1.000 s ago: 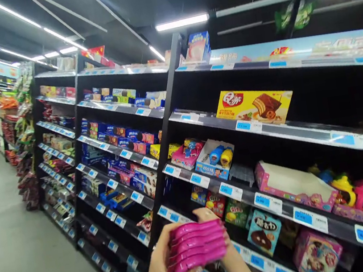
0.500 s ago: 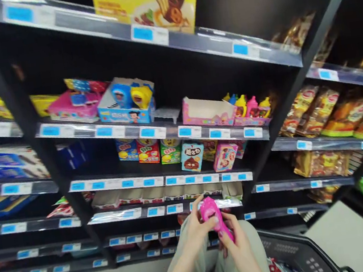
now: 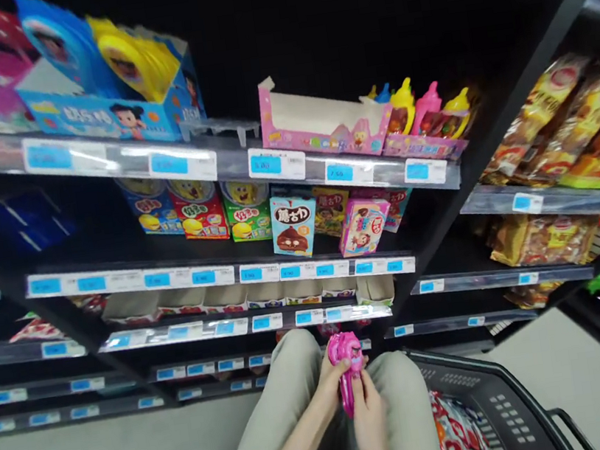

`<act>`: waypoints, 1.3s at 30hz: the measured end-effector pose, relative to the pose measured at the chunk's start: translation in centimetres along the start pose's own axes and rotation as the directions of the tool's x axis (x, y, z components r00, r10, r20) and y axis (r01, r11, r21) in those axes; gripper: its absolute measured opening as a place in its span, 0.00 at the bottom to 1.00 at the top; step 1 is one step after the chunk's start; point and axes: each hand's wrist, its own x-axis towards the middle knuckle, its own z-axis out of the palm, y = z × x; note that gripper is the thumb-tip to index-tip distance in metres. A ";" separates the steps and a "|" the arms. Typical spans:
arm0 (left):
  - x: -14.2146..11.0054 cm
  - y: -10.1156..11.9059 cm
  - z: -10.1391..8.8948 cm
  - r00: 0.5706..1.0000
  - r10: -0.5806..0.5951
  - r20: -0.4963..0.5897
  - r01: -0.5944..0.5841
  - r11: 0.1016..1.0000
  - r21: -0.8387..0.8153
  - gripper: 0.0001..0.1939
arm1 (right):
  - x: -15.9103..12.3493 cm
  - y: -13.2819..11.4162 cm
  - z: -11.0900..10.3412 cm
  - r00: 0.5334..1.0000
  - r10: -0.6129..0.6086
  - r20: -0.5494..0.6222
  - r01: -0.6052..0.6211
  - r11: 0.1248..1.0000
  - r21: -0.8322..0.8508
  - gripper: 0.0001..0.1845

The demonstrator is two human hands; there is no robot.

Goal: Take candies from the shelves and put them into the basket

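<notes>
A pink plastic candy toy with a rounded, scalloped head and a narrow handle is held in front of my knees. My left hand is closed round its left side, the thumb pressed on the front below the head. At the handle's right side, my right hand is closed on it too, thumb pointing up. Blue and yellow toys of similar shape stand in a blue display box on the shelf at upper left.
A dark shopping basket with red packets inside stands right of my knees. Ahead, a shelf holds snack boxes and a pink carton. Bagged bread fills shelves at right. A dark upright separates the bays.
My view has moved closer to the shelves and lower. The pink candy toy has been turned in my hands, so its handle points straighter down and its decorated front shows.
</notes>
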 end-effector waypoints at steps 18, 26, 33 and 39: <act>1.8 -0.7 -2.7 1.000 0.010 0.007 -0.010 1.000 -0.017 0.35 | 2.6 4.6 0.9 0.988 0.047 -0.150 -0.033 0.995 0.093 0.24; 1.1 0.4 -3.0 0.991 -0.106 0.084 0.111 0.993 -0.050 0.26 | 2.9 3.8 0.0 0.979 0.163 0.121 -0.202 0.790 0.579 0.28; 0.9 0.3 -2.8 0.988 -0.145 0.049 0.145 0.989 0.002 0.28 | 2.9 3.8 -0.6 0.965 0.149 0.214 -0.260 0.617 0.743 0.21; 1.3 0.3 -2.9 0.991 -0.128 0.036 0.130 0.991 -0.044 0.27 | 3.1 4.2 -1.2 0.978 0.138 0.158 -0.210 0.641 0.738 0.16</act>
